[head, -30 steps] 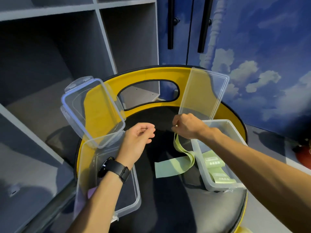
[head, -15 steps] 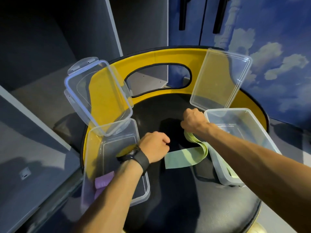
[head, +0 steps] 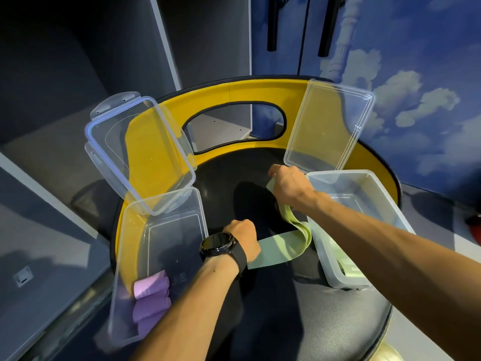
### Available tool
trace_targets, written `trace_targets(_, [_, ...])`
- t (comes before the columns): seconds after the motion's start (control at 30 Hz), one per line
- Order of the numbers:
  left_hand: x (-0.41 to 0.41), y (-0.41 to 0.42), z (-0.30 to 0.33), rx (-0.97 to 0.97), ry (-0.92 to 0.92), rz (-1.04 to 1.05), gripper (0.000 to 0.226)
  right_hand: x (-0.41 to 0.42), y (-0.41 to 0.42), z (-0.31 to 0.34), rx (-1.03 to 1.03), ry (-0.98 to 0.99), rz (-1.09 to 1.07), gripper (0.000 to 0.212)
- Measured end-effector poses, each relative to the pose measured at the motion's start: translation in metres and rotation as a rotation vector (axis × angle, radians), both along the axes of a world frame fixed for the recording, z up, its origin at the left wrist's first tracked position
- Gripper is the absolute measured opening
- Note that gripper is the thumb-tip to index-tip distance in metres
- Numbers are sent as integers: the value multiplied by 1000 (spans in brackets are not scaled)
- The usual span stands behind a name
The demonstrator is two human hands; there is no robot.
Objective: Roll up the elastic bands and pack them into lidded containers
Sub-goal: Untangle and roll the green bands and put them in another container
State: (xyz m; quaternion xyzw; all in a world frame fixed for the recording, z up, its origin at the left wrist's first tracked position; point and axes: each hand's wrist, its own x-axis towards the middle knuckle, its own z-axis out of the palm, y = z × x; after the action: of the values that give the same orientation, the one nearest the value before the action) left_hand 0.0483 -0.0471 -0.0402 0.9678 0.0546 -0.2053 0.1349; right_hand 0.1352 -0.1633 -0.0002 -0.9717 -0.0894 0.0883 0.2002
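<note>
A pale green elastic band (head: 282, 250) stretches loosely across the black seat between my hands. My left hand (head: 243, 238), with a black watch on its wrist, grips the band's near end. My right hand (head: 287, 186) grips its far end beside the right clear container (head: 374, 188). More green bands (head: 350, 267) lie in that container's near corner. The left clear container (head: 161, 246) holds rolled purple bands (head: 151, 299) at its near end. Both containers are open.
Two clear lids lean against the chair's yellow backrest (head: 260, 91): the left lid (head: 138, 152) and the right lid (head: 328, 126). The black seat (head: 312, 321) carries everything. Grey shelving (head: 52, 126) stands at the left, a blue cloud-painted wall (head: 416, 87) at the right.
My left hand came down from mid-air and took hold of the band's near end. My right hand carried the far end further from me. The view tilted downward.
</note>
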Motion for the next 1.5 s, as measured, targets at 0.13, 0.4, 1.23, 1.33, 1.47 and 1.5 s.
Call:
trace_targets(0.13, [-3, 3, 4, -20, -9, 3, 29, 0, -5, 15, 78, -31, -15, 44])
trace_targets(0.4, [-19, 3, 12, -26, 1, -22, 41, -13, -14, 74, 535, -40, 2, 15])
trace_targets(1.23, [-43, 14, 127, -1040, -242, 330, 42, -84, -27, 305, 965, -125, 167, 20])
trace_targets(1.33, [-52, 17, 125, -1160, -192, 315, 38, -86, -31, 312, 989, -135, 152, 19])
trace_targets(1.47, [-59, 25, 128, -1341, -224, 388, 39, -91, -39, 320, 1040, -150, 117, 18])
trace_targets(1.5, [-60, 28, 132, -1384, -236, 412, 39, -92, -42, 322, 1062, -153, 111, 19])
